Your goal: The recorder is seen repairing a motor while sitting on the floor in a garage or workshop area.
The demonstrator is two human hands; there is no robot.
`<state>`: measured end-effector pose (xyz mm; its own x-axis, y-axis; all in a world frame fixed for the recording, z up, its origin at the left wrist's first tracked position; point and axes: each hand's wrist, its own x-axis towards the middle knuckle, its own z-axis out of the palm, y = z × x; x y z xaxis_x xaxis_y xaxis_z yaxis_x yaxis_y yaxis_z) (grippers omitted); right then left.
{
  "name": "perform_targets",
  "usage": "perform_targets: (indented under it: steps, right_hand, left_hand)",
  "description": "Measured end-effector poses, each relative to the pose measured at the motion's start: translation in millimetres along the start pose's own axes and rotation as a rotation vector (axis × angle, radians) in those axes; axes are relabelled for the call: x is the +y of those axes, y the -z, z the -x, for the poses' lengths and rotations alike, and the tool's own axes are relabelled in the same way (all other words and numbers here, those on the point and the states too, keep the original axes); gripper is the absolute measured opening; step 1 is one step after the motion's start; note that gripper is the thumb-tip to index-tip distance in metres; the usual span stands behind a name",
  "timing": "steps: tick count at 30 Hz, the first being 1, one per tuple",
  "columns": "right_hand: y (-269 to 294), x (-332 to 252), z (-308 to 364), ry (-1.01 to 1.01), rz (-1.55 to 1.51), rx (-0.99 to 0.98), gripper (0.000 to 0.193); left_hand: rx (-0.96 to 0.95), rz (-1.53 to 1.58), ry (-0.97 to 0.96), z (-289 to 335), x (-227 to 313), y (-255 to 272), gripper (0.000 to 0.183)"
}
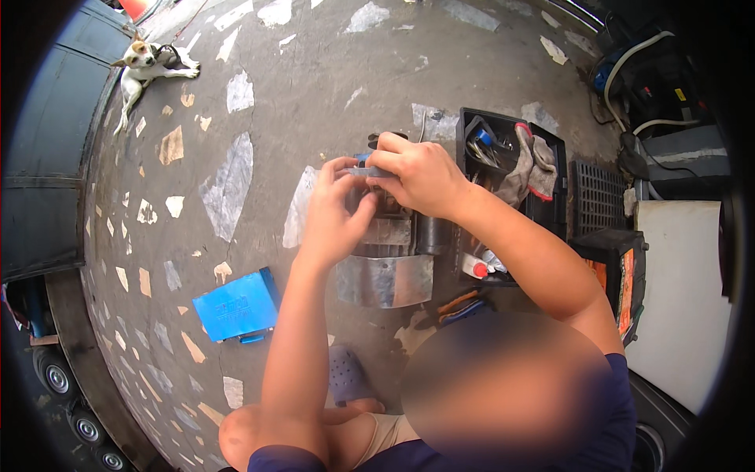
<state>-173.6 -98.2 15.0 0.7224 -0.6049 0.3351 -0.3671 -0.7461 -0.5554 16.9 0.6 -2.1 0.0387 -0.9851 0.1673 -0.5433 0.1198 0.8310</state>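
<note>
Out in front of me, both hands meet over a dark mechanical unit (393, 233) on the floor, which has a black cylinder (432, 234) at its right side. Between my fingers is a small grey flat piece (370, 172); its exact kind does not show. My left hand (332, 214) curls its fingers round the left end, thumb beneath. The right hand (421, 175) pinches the other end from above. Some blue parts (362, 157) show just behind the fingers. A shiny curved metal sheet (385, 281) lies on the near side of the unit.
A blue case (238, 305) lies at the left. To the right stands an open black toolbox (560, 185) with tools, work gloves (519, 175) and a red-capped tube (478, 269). A black crate (599, 198) is beyond it. Far left, a dog (145, 67) rests on the paper-littered floor.
</note>
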Motion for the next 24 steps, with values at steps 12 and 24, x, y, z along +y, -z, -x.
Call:
perform_targets:
  steps: [12, 24]
  right_hand:
    - [20, 1, 16, -0.257, -0.196, 0.058, 0.022]
    - [51, 3, 9, -0.073, -0.053, -0.216, 0.019]
  left_hand:
    - [0.117, 0.281, 0.181, 0, -8, -10, 0.010]
    - [-0.031, 0.338, 0.115, -12, -18, 8, 0.019]
